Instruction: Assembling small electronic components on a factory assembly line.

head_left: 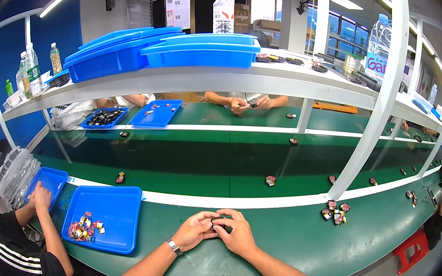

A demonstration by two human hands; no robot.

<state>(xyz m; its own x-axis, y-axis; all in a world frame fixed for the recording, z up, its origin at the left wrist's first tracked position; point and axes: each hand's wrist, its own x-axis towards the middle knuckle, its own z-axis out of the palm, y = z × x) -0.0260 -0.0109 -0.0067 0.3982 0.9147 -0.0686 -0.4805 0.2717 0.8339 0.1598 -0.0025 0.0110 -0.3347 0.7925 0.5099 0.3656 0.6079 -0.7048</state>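
My left hand (194, 232) and my right hand (237, 234) meet over the green worktop (276, 230). Between them they grip a small black part (222, 227), mostly covered by the fingers, so its exact kind is hidden. Both hands have their fingers curled around it. To the left of my left hand lies a blue tray (120, 239) with a heap of small red, white and yellow pieces (86, 228) in its near left part. Off to the right of my hands, a cluster of small black-and-red assemblies (337, 213) rests on the worktop.
A white rail (196, 201) and a slanted post (371, 107) border the green conveyor belt (201, 163), which carries scattered small assemblies. Overhead, a shelf holds blue trays (198, 50) and bottles. A person (10, 239) works at the left beside another blue tray (53, 178); others sit opposite.
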